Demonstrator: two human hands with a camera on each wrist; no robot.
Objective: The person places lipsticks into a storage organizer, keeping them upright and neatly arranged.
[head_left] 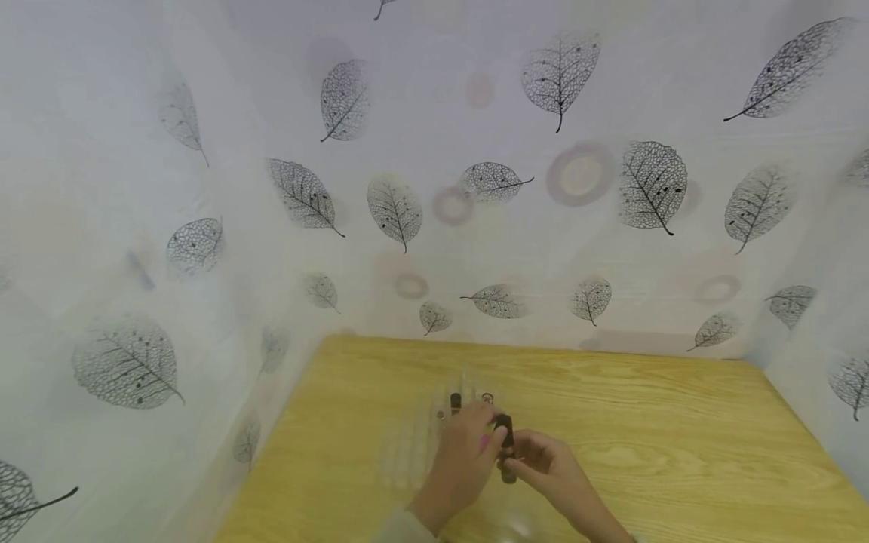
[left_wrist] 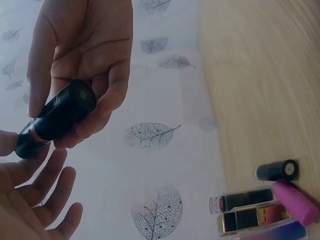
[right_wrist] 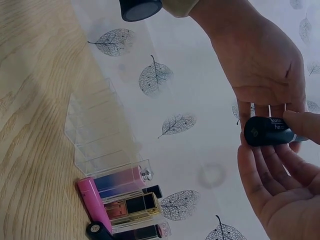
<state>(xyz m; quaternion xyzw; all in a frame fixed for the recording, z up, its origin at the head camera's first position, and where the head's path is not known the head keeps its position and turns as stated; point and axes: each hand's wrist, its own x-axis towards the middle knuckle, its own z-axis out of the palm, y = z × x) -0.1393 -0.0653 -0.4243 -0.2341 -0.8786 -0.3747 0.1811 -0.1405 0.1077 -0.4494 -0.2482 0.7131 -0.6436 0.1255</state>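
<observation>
A dark lipstick tube (left_wrist: pixel 66 111) with a thin copper band is held between both hands. My left hand (head_left: pixel 456 452) pinches one end of it, and my right hand (head_left: pixel 558 465) grips the other with thumb and fingers. In the right wrist view, the tube (right_wrist: pixel 269 131) lies over the fingers, its round end facing left. Just beyond the left hand is a clear compartment organizer (right_wrist: pixel 97 131) with several cosmetics at one end. Among these are a bright pink tube (right_wrist: pixel 93 200), a blue-to-pink tube (right_wrist: pixel 120 181) and a gold-edged lipstick (right_wrist: pixel 132 206).
A wood-grain table (head_left: pixel 679 452) lies beneath the hands. Behind it and along its sides hangs a pale sheet (head_left: pixel 434 249) printed with dark leaves. A black tube (left_wrist: pixel 278 170) sits beside the pink one at the organizer. The left forearm carries a dark wrist device (right_wrist: pixel 141 9).
</observation>
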